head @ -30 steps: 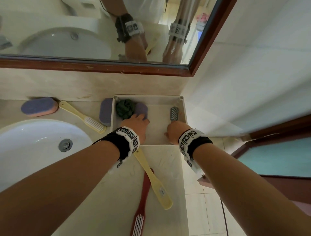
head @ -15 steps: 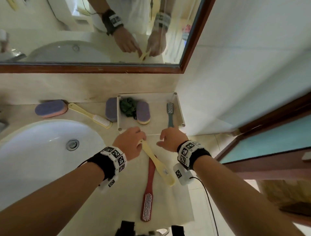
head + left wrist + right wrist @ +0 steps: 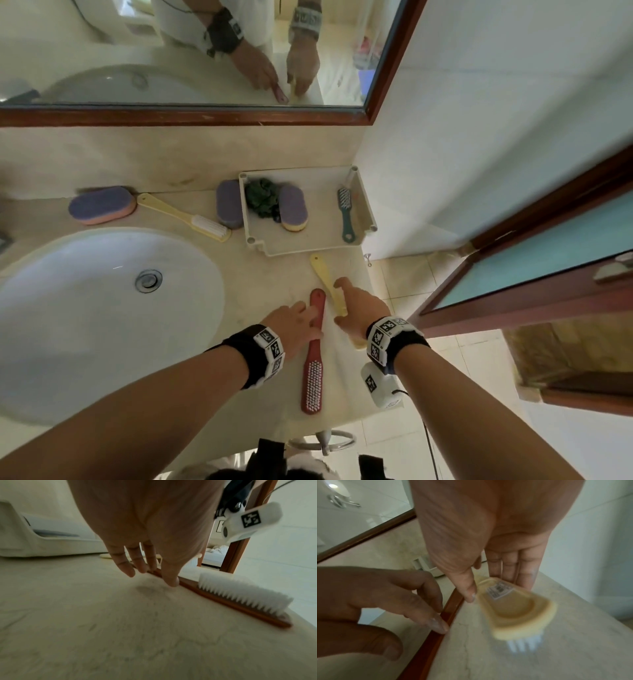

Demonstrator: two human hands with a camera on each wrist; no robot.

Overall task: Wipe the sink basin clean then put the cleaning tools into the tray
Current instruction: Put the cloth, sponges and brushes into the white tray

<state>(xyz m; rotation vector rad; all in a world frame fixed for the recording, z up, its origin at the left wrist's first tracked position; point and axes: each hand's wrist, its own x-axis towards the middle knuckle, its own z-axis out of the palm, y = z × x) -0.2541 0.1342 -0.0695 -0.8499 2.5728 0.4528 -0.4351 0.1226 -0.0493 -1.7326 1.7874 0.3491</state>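
Head view: left hand (image 3: 294, 323) lies over the handle of the red brush (image 3: 313, 356) on the counter (image 3: 260, 281), fingers extended and touching the handle, not wrapped round it. The red brush lies bristles up, head toward the near counter edge. Right hand (image 3: 359, 308) is just right of it, over the yellow brush (image 3: 329, 284), thumb and fingers at either side of its handle; whether they grip cannot be told here. The tray (image 3: 368, 212) sits at the far right of the counter, holding a green scrubber (image 3: 262, 200), a purple sponge (image 3: 293, 209) and a teal brush (image 3: 346, 216). Left of the tray, on the counter: another purple sponge (image 3: 227, 204), a second yellow brush (image 3: 185, 216), a purple-and-pink sponge (image 3: 101, 205). Sink basin (image 3: 85, 308) at near left.

Left wrist view: fingertips (image 3: 171, 580) straight, resting against the red brush (image 3: 240, 601) handle; white bristles point up.

Right wrist view: thumb (image 3: 469, 591) and fingers (image 3: 522, 572) straddle the yellow brush (image 3: 518, 608), bristles down; image blurred, a closed grip not confirmed. Left hand (image 3: 385, 595) touches the red brush (image 3: 447, 608) handle.
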